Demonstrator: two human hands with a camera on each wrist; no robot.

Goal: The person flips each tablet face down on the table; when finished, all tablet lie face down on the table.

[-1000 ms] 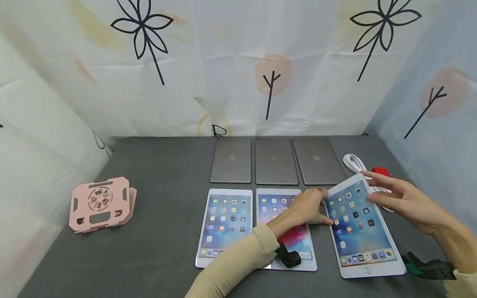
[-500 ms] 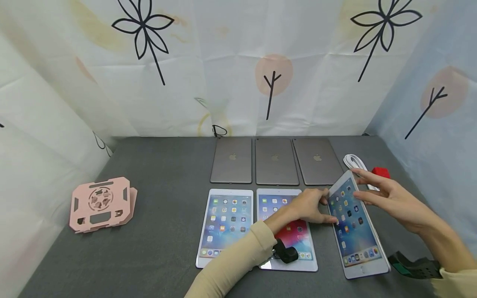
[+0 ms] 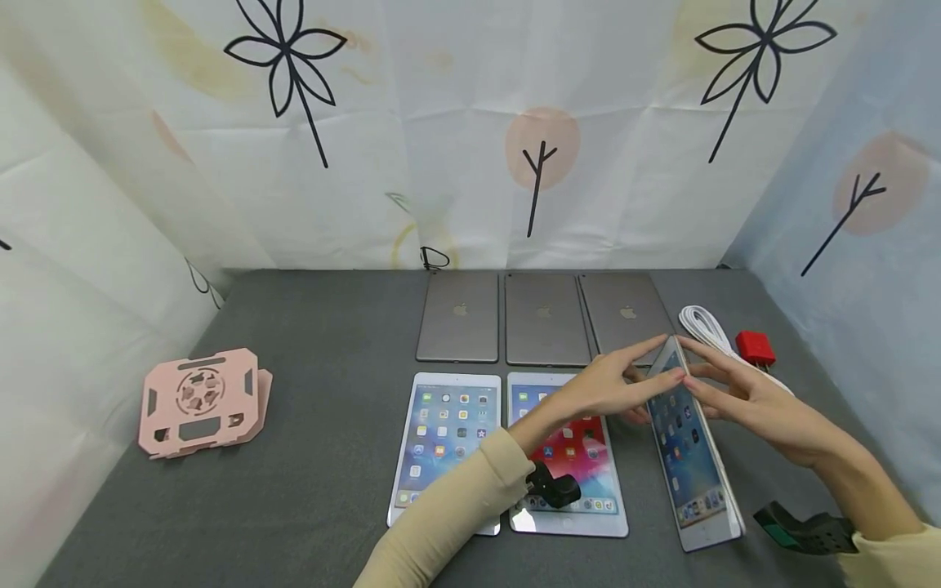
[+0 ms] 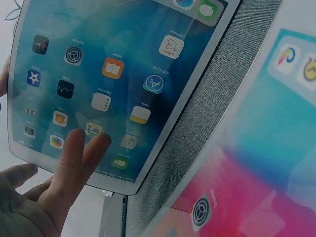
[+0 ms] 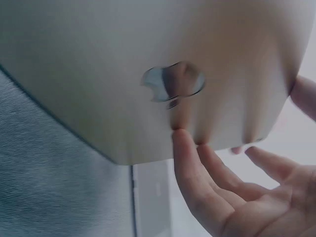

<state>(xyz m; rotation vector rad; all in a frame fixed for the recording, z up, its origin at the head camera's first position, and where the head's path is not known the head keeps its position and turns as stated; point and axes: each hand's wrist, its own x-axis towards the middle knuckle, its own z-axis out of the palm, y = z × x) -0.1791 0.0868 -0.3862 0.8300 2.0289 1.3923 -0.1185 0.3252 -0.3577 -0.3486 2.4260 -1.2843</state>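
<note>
A white-framed tablet (image 3: 687,457) with a lit screen of app icons is tilted steeply, its bottom edge low near the table. My left hand (image 3: 621,384) holds its upper end; in the left wrist view the thumb (image 4: 71,158) lies on the screen. My right hand (image 3: 764,412) holds it from the other side. In the right wrist view the right fingers (image 5: 190,173) touch the tablet's pale back, near its logo. Beneath my left forearm, a second tablet (image 3: 573,523) with a red and blue screen lies face up, partly covered. A third lit tablet (image 3: 444,457) lies left of it.
Three grey tablets lie back up in a row at the rear, the middle one (image 3: 544,327) close to its neighbours. Behind my right hand are a coiled white cable (image 3: 698,320) and a red plug block (image 3: 755,347). A pink cut-out case (image 3: 198,400) stands at the left.
The tablet has turned from mostly facing up to steeply tilted, its right side swinging left. My left hand has slid up to its top end; my right hand has moved left with it.
</note>
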